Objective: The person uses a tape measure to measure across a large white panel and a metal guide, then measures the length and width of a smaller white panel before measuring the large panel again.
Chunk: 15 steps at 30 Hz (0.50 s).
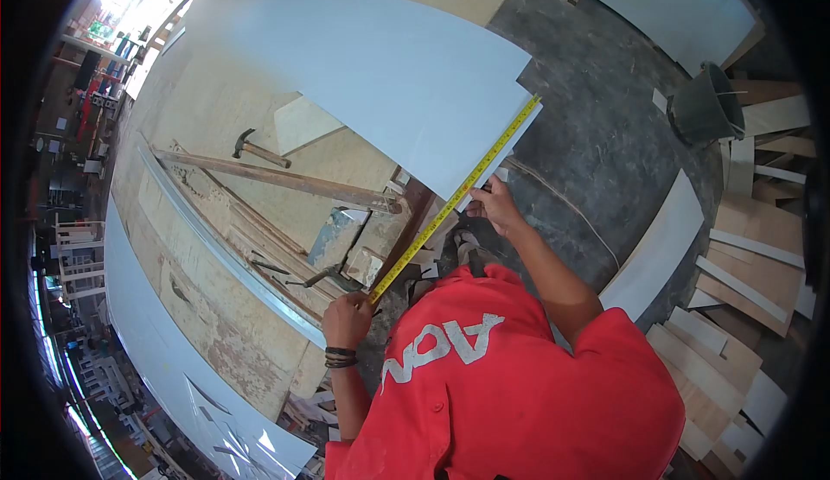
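A yellow tape measure [420, 240] is stretched diagonally from the far edge of a white panel [389, 65] down towards my body. My left hand [348, 319], with dark bands at the wrist, is closed around the tape's near end. At the panel's near corner, my right hand [496, 207] pinches the tape with thumb and fingers. The upper part of the tape lies along the panel's right edge; its lower part spans the gap beyond the corner. Whether a tape case is inside my left hand cannot be made out.
A hammer [262, 149], a long wooden bar [277, 178] and a metal strip [229, 251] lie on the worktable [216, 100]. A dark bucket [706, 106] stands on the floor at right, near stacked wood offcuts [748, 247]. A curved white sheet [661, 242] lies beside them.
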{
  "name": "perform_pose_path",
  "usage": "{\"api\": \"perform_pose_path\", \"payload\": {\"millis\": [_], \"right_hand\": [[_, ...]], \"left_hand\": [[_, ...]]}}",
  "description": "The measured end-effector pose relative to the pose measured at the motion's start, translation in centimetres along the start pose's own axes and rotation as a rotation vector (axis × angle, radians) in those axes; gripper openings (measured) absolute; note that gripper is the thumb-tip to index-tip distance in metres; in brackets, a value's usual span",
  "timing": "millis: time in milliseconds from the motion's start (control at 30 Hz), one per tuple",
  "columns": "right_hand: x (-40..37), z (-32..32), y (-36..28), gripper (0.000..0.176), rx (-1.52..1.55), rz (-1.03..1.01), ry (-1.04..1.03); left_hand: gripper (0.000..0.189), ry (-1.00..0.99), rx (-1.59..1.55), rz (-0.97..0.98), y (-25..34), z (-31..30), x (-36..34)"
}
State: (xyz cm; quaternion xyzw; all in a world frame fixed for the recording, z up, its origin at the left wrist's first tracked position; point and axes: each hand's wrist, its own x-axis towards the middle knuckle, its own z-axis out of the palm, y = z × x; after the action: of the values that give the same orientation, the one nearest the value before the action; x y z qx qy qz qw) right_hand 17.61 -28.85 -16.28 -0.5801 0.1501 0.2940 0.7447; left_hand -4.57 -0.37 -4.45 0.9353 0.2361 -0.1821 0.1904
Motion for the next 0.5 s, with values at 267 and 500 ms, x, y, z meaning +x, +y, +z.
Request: {"api": "perform_pose_path", "payload": {"millis": [267,500], "right_hand": [[-0.02,-0.03,0.04,0.033,0.009,0.000,0.001],[0.18,-0.18,0.22,0.031,0.011,-0.006,-0.006]], "left_hand": [[0.021,0.005,-0.006,0.010,0.29,-0.02,-0.28],[0.022,0.012,-0.011,0.008,-0.07,0.38,-0.25]]}}
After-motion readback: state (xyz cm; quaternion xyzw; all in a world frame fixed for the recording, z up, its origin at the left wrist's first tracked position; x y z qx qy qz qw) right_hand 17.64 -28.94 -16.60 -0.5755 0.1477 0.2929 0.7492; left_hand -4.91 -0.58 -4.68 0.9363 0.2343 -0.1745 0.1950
